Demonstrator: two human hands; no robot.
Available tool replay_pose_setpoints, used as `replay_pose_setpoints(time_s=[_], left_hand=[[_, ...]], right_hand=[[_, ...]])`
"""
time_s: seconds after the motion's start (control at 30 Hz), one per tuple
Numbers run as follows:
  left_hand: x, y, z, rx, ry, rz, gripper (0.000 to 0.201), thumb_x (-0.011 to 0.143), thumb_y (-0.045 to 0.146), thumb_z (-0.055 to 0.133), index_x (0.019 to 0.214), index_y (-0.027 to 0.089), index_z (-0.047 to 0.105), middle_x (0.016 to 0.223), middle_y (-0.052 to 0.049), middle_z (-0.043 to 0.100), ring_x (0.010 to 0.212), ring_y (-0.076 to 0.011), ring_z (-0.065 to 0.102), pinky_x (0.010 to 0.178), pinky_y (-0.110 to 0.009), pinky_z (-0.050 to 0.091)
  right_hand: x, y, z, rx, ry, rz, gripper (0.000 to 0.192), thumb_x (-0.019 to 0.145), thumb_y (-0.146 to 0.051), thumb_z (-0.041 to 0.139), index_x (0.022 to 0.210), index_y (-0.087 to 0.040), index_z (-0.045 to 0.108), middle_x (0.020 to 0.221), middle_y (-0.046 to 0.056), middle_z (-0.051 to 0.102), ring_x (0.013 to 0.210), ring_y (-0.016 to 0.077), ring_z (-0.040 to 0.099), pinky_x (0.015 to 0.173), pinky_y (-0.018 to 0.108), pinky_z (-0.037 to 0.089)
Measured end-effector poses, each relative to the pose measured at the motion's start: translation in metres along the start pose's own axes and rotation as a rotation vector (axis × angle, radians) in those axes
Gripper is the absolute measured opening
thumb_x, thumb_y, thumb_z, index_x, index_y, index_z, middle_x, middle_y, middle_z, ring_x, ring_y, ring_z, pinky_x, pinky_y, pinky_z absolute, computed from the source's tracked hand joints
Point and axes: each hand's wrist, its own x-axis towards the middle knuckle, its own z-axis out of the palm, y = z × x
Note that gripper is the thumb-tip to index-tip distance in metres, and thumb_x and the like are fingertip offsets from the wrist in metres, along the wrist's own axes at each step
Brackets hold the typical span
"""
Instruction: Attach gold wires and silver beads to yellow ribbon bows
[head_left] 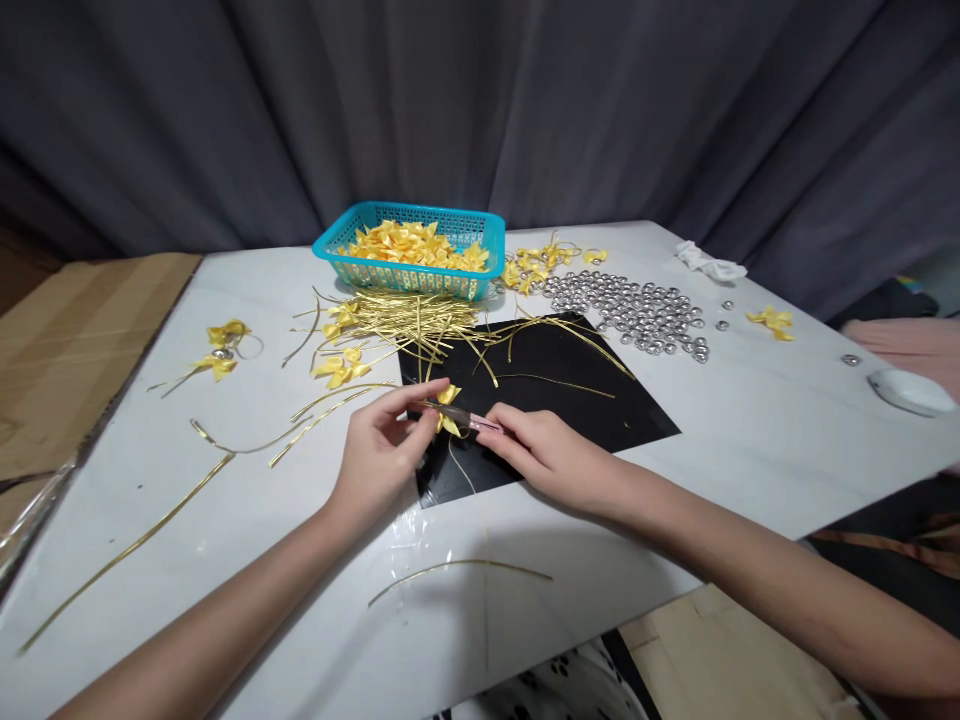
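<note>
Over the black mat [540, 400], my left hand [386, 435] pinches a yellow ribbon flower [448, 396] between thumb and fingers. A thin wire or thread hangs below the flower. My right hand [544, 455] is closed around a small tool [484, 424] with a pink handle and a dark, narrow front end. The tool's front end reaches the flower beside my left fingertips; its exact kind is hard to make out. Gold twist ties [420, 318] lie in a pile behind my hands, with another ribbon flower [341, 368] to the left.
A blue basket [409, 282] of yellow flowers stands at the back. Silver beads [645, 310] are heaped on its right, near a white cloth [709, 264] and a white dish [910, 391]. Cardboard [97, 340] lies left; loose gold ties [127, 550] lie on the white table [300, 640].
</note>
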Motion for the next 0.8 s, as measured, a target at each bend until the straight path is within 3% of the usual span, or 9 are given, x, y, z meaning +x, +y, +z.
replay_pose_setpoints(time_s=[0.33, 0.53, 0.6, 0.67, 0.8], left_hand=[[0.003, 0.002, -0.001, -0.055, 0.037, -0.069, 0.021, 0.067, 0.018, 0.067, 0.087, 0.016, 0.074, 0.084, -0.007, 0.073, 0.066, -0.0138, 0.060, 0.056, -0.024, 0.049], [0.004, 0.000, -0.001, -0.099, 0.065, -0.105, 0.021, 0.066, 0.016, 0.067, 0.086, 0.017, 0.074, 0.090, -0.007, 0.073, 0.071, -0.0143, 0.060, 0.061, -0.025, 0.049], [0.004, -0.001, -0.001, -0.100, 0.052, -0.101, 0.021, 0.066, 0.016, 0.067, 0.086, 0.017, 0.074, 0.090, -0.007, 0.073, 0.071, -0.0142, 0.060, 0.061, -0.025, 0.049], [0.004, -0.001, -0.001, -0.090, 0.039, -0.094, 0.021, 0.066, 0.016, 0.066, 0.086, 0.017, 0.074, 0.089, -0.007, 0.073, 0.069, -0.0136, 0.059, 0.058, -0.024, 0.048], [0.003, -0.001, 0.000, -0.058, 0.013, -0.076, 0.021, 0.067, 0.018, 0.066, 0.086, 0.017, 0.074, 0.088, -0.007, 0.072, 0.066, -0.0131, 0.058, 0.053, -0.023, 0.045]], right_hand=[[-0.002, 0.002, -0.006, -0.028, 0.038, -0.020, 0.032, 0.095, -0.042, 0.034, 0.076, -0.018, 0.042, 0.060, -0.004, 0.043, 0.052, 0.0081, 0.038, 0.051, 0.021, 0.027], [-0.005, 0.011, -0.039, -0.093, 0.239, 0.000, 0.034, 0.093, -0.045, 0.037, 0.072, -0.018, 0.040, 0.060, -0.004, 0.040, 0.054, 0.0085, 0.037, 0.051, 0.022, 0.027], [-0.004, 0.019, -0.049, -0.170, 0.261, 0.061, 0.035, 0.092, -0.047, 0.038, 0.070, -0.019, 0.040, 0.059, -0.003, 0.040, 0.053, 0.0092, 0.037, 0.050, 0.022, 0.027], [-0.001, 0.026, -0.053, -0.305, 0.186, 0.152, 0.034, 0.091, -0.045, 0.039, 0.071, -0.019, 0.041, 0.058, -0.002, 0.045, 0.052, 0.0101, 0.040, 0.050, 0.023, 0.027], [0.004, 0.029, -0.045, -0.693, 0.091, 0.268, 0.030, 0.092, -0.042, 0.038, 0.082, -0.017, 0.052, 0.071, 0.007, 0.060, 0.059, 0.0165, 0.052, 0.049, 0.026, 0.023]])
